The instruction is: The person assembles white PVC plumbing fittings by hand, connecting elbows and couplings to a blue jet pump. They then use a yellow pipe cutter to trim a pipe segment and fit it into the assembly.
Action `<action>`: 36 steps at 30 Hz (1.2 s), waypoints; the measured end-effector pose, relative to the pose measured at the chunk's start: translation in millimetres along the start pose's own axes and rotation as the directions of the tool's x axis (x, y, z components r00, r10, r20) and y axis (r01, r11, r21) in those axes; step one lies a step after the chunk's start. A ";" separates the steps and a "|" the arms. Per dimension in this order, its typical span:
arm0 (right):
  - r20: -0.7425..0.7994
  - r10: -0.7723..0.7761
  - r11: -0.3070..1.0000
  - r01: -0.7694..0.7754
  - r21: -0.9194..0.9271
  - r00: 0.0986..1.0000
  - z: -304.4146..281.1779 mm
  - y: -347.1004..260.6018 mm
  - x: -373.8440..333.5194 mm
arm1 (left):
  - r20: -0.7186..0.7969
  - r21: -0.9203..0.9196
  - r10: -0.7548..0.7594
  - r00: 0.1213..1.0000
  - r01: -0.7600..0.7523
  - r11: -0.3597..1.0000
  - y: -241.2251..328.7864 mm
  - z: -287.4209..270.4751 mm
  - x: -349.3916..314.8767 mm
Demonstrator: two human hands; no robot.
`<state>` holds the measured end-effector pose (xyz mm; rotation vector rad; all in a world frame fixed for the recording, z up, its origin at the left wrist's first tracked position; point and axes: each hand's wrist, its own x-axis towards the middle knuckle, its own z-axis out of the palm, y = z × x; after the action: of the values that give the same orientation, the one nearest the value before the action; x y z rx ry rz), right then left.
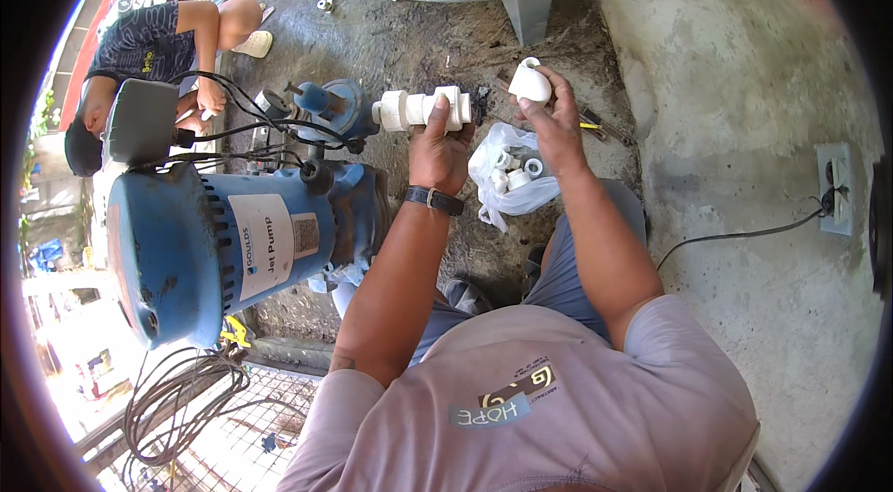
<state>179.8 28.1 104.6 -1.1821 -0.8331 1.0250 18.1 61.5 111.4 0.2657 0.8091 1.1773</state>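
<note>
Head view: I look down past a blue pump (270,232).
White coupling (400,109): lies sideways, long axis left to right, left end near a blue flange (348,109); contact there I cannot tell.
Left hand (441,152): grips the coupling, thumb over it, other fingers mostly hidden.
Right hand (558,125): thumb and fingers pinch a white elbow (530,84), apart from the coupling's right end.

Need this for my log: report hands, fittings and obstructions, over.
Left hand gripping white pipe-fitting assembly. Right hand holding white pipe elbow. Plastic bag of loose fittings below, between hands.
</note>
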 end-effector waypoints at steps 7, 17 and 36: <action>0.262 0.013 0.937 0.080 -0.340 0.965 19.8 3.0 -7.0 | 0.024 0.054 -0.020 1.000 0.019 0.998 -0.7 -3.6 2.7; 0.225 -0.082 0.923 0.159 -0.351 0.971 24.8 5.7 -1.8 | 0.091 0.019 0.011 0.996 -0.013 1.000 0.8 0.9 -0.7; 0.191 -0.114 0.893 0.185 -0.410 0.975 28.8 6.4 -3.1 | 0.122 0.160 -0.075 0.990 0.055 0.986 -5.7 -3.8 -1.8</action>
<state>151.0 35.0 104.2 -1.3852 -1.3067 0.8402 19.3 56.9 106.2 0.4361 0.7928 1.0266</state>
